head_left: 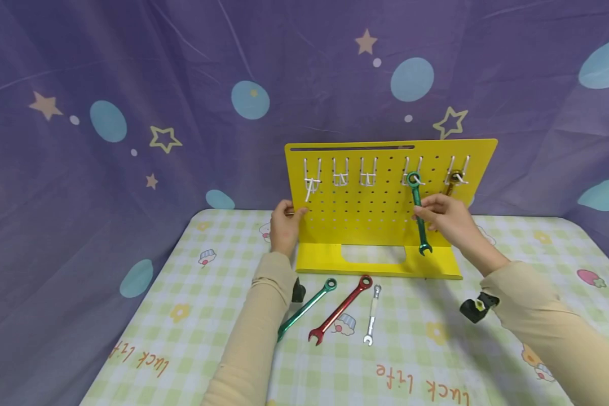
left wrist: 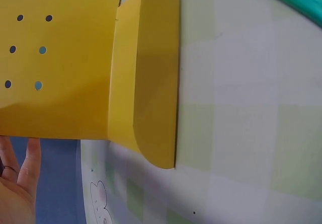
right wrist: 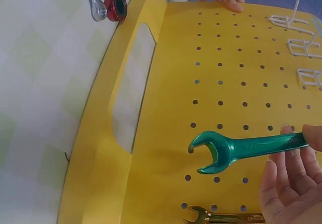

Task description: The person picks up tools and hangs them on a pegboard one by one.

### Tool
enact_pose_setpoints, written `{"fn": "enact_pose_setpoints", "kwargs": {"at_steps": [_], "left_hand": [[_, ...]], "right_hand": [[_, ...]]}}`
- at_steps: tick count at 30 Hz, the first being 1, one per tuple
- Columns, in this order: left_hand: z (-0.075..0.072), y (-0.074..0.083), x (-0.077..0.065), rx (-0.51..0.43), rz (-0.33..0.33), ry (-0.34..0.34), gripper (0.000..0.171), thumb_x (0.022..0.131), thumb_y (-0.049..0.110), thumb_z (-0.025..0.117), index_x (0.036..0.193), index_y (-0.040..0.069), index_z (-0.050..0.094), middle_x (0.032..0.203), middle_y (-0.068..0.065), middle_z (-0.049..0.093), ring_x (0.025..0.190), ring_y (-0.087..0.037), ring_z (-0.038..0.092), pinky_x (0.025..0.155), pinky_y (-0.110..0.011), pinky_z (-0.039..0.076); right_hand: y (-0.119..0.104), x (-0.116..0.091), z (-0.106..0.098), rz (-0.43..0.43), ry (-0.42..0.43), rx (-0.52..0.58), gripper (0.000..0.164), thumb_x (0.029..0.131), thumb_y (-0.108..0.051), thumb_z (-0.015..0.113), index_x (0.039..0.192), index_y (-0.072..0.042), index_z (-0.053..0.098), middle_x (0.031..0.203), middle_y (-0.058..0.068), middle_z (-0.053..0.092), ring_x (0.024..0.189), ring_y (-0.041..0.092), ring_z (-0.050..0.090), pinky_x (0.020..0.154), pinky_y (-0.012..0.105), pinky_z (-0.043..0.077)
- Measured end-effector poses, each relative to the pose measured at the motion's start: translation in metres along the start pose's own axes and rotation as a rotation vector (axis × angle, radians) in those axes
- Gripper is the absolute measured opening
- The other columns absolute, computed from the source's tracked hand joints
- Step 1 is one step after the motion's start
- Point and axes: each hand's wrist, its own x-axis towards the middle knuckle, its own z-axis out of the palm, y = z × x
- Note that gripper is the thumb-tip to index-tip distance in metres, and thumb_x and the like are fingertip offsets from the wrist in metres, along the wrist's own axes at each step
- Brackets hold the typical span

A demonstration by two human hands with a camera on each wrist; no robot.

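My right hand (head_left: 449, 217) pinches a dark green combination wrench (head_left: 420, 220) by its shaft, thumb in front. The wrench's ring end overlaps a white hook (head_left: 406, 163) on the yellow pegboard (head_left: 355, 220), and its open end points down. In the right wrist view that open end (right wrist: 216, 152) stands out in front of the board. At the board's left edge, my left hand (head_left: 286, 225) grips it with the thumb on the front and fingers behind. A gold wrench (head_left: 455, 179) hangs on the rightmost hook, partly hidden by my right hand.
On the checked tablecloth in front of the board lie a lighter green wrench (head_left: 307, 309), a red wrench (head_left: 341, 310) and a small silver wrench (head_left: 373, 316). My left sleeve covers the lower end of the green one. Three bare white hooks (head_left: 340, 172) line the board's left half.
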Motion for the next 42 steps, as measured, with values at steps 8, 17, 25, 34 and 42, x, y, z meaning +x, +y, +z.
{"fn": "enact_pose_setpoints", "kwargs": {"at_steps": [8, 17, 25, 34, 42], "left_hand": [[0.000, 0.000, -0.001, -0.008, 0.003, -0.002, 0.021, 0.093, 0.025, 0.070, 0.103, 0.007, 0.063, 0.104, -0.009, 0.065, 0.097, -0.026, 0.062, 0.083, -0.038, 0.051], [0.000, 0.000, -0.002, -0.011, 0.016, 0.002, 0.021, 0.093, 0.024, 0.070, 0.104, 0.007, 0.063, 0.104, -0.010, 0.065, 0.097, -0.026, 0.062, 0.083, -0.038, 0.051], [0.000, 0.000, -0.002, -0.002, 0.020, 0.007, 0.023, 0.092, 0.024, 0.071, 0.104, 0.007, 0.063, 0.104, -0.011, 0.066, 0.095, -0.027, 0.062, 0.082, -0.038, 0.051], [-0.001, -0.003, -0.001, -0.024, 0.025, 0.001, 0.021, 0.093, 0.024, 0.070, 0.104, 0.007, 0.062, 0.105, -0.010, 0.065, 0.096, -0.026, 0.062, 0.081, -0.037, 0.051], [0.000, -0.002, -0.002, -0.032, 0.032, 0.001, 0.023, 0.093, 0.023, 0.071, 0.105, 0.006, 0.063, 0.105, -0.011, 0.065, 0.097, -0.026, 0.063, 0.081, -0.038, 0.051]], "right_hand": [[0.006, 0.005, 0.006, -0.029, -0.011, -0.009, 0.042, 0.102, -0.031, 0.057, 0.125, 0.003, 0.052, 0.125, 0.022, 0.061, 0.105, 0.027, 0.058, 0.076, 0.029, 0.055], [0.011, 0.008, 0.009, -0.037, 0.004, -0.007, 0.040, 0.102, -0.028, 0.057, 0.126, 0.004, 0.052, 0.124, 0.022, 0.060, 0.108, 0.028, 0.058, 0.080, 0.035, 0.056], [0.016, 0.006, 0.005, -0.047, -0.024, 0.020, 0.041, 0.104, -0.026, 0.053, 0.133, 0.004, 0.052, 0.128, 0.024, 0.058, 0.114, 0.033, 0.058, 0.084, 0.035, 0.057], [0.026, 0.001, -0.002, -0.138, -0.042, 0.082, 0.043, 0.106, -0.026, 0.049, 0.136, 0.005, 0.052, 0.132, 0.027, 0.057, 0.097, -0.001, 0.064, 0.079, 0.021, 0.055], [0.037, -0.006, -0.020, -0.138, -0.014, 0.027, 0.042, 0.105, -0.027, 0.051, 0.134, 0.005, 0.054, 0.130, 0.027, 0.059, 0.093, 0.002, 0.067, 0.075, 0.019, 0.055]]}}
